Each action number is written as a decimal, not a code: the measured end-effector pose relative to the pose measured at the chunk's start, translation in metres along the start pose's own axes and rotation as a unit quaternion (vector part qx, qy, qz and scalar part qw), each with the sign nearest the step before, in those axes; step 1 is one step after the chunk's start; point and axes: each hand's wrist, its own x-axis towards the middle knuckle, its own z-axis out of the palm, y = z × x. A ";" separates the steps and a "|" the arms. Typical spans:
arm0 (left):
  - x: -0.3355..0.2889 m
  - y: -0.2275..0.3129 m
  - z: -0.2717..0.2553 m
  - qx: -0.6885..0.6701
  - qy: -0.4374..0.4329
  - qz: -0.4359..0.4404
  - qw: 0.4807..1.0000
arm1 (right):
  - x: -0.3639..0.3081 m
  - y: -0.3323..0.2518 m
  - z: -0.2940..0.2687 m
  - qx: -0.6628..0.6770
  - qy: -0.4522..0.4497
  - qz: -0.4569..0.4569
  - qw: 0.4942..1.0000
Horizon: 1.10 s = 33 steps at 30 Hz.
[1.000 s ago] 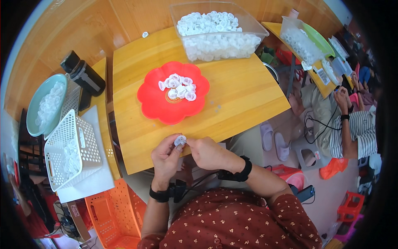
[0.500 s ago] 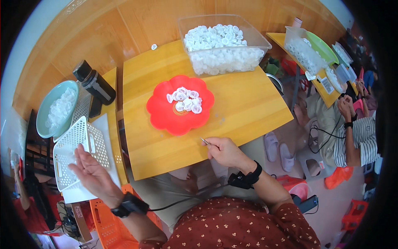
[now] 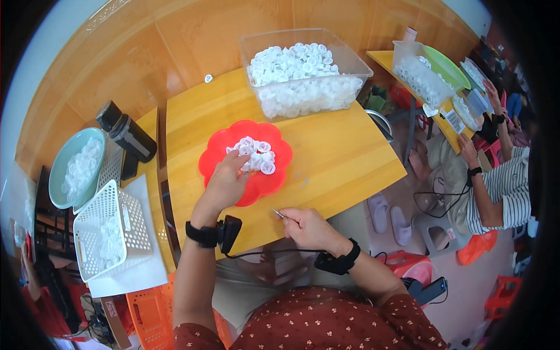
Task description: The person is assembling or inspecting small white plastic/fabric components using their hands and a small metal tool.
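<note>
Where the left hand's fingers meet the small white pieces, I cannot tell whether they are clamped on one. The right hand has its fingers together, clamped on a slim metal tool; its long axis slants, the tip pointing away from the person and leftward, near the red dish's near rim. That scalloped dish, holding the pieces, sits on the yellow wooden surface. Farther out, a clear bin of white pieces stands at the far edge; leftward is a perforated white basket.
</note>
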 end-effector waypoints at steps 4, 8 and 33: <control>0.012 -0.005 0.010 -0.044 -0.072 -0.046 0.995 | -0.002 0.000 0.001 0.017 0.018 -0.004 1.000; 0.001 0.000 0.011 -0.039 -0.058 -0.085 0.994 | -0.002 -0.001 0.000 0.013 0.018 -0.009 1.000; -0.120 0.050 0.011 -0.612 0.025 -0.225 0.758 | -0.003 -0.031 0.032 0.058 0.042 -0.044 0.996</control>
